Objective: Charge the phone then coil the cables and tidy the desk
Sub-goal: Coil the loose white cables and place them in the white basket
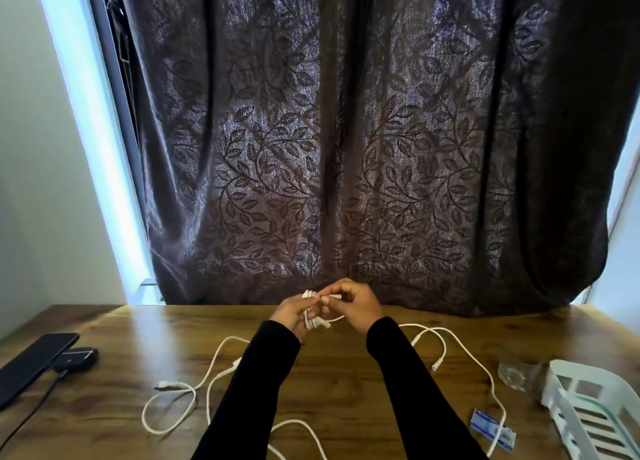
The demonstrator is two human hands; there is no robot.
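Above the far middle of the wooden desk (346, 366), my left hand (293, 312) holds a small bundle of coiled white cable (313, 319). My right hand (356, 304) pinches the free end of that same cable next to the bundle. Two more white cables lie loose on the desk: one (180, 400) looping at the left, another (467, 355) trailing to the right. The black phone (33, 364) lies at the desk's left edge, with a dark cable (38, 404) running from its near end.
A small dark charger-like object (81, 355) sits beside the phone. At the right stand a white slatted basket (595, 407) and a clear plastic piece (517, 373). A small blue-and-white packet (490, 428) lies under the right cable. A dark leaf-patterned curtain (346, 148) hangs behind the desk.
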